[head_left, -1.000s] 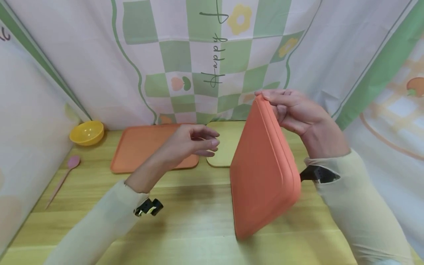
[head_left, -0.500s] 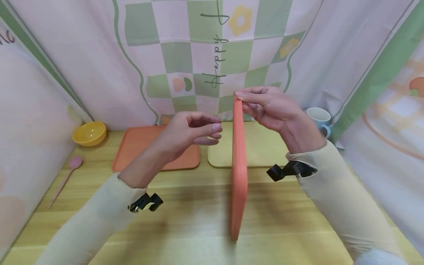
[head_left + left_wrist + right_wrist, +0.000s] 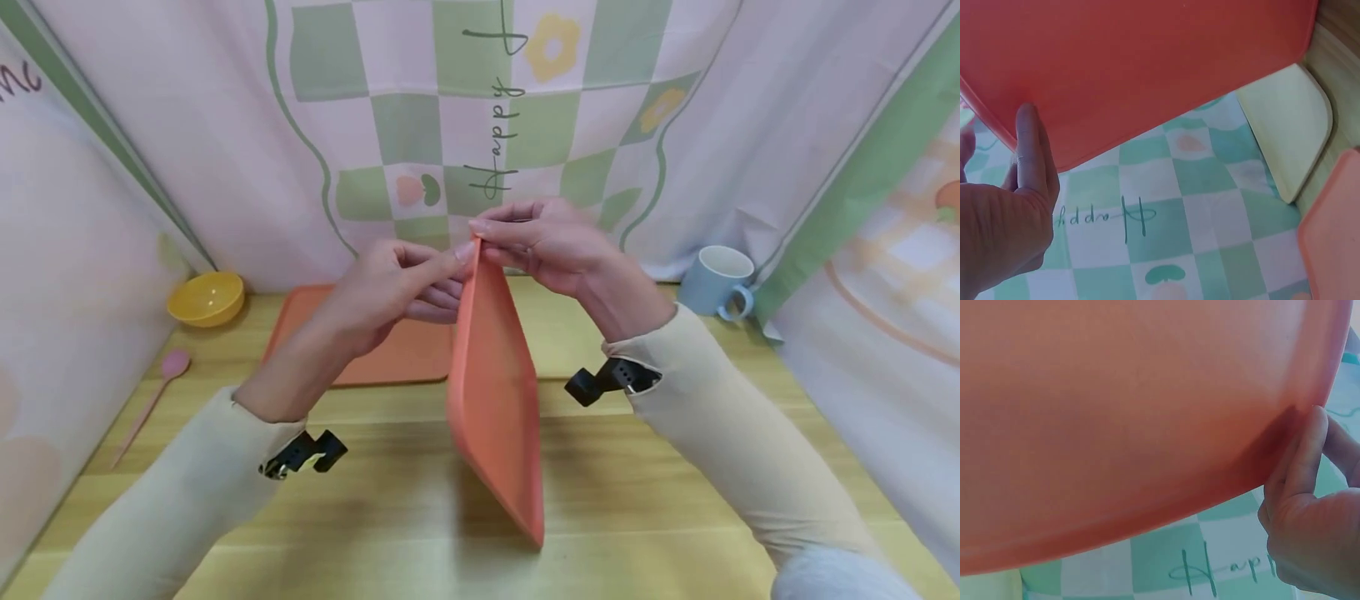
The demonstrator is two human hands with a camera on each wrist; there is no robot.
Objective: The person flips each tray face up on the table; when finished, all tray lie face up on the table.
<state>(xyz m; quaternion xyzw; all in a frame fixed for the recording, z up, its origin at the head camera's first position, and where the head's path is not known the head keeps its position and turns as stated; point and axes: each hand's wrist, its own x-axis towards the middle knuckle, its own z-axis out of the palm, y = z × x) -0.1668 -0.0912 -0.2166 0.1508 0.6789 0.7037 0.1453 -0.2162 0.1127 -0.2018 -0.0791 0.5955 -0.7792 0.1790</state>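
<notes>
A coral-red rectangular tray point(image 3: 497, 392) with a raised rim stands on edge in mid-air over the table, its hollow side turned right. My right hand point(image 3: 551, 246) pinches its top corner, and the right wrist view shows those fingers point(image 3: 1310, 456) at the rim. On the other side, my left hand point(image 3: 401, 287) has its thumb on the rim near that same corner. Its fingers lie against the flat underside, as the left wrist view shows with a finger point(image 3: 1032, 147) on the red surface.
Behind the hands, an orange tray point(image 3: 397, 367) and a pale yellow tray point(image 3: 562, 329) lie on the wooden table point(image 3: 360, 517). A yellow bowl point(image 3: 206, 300) and pink spoon point(image 3: 161, 387) are at left. A blue mug point(image 3: 712, 283) stands back right, before the patterned curtain point(image 3: 405, 125).
My right hand has carried the red tray leftward and turned it, so its hollow side now shows. My left hand has come up to the tray's corner and taken hold. The mug has come into view.
</notes>
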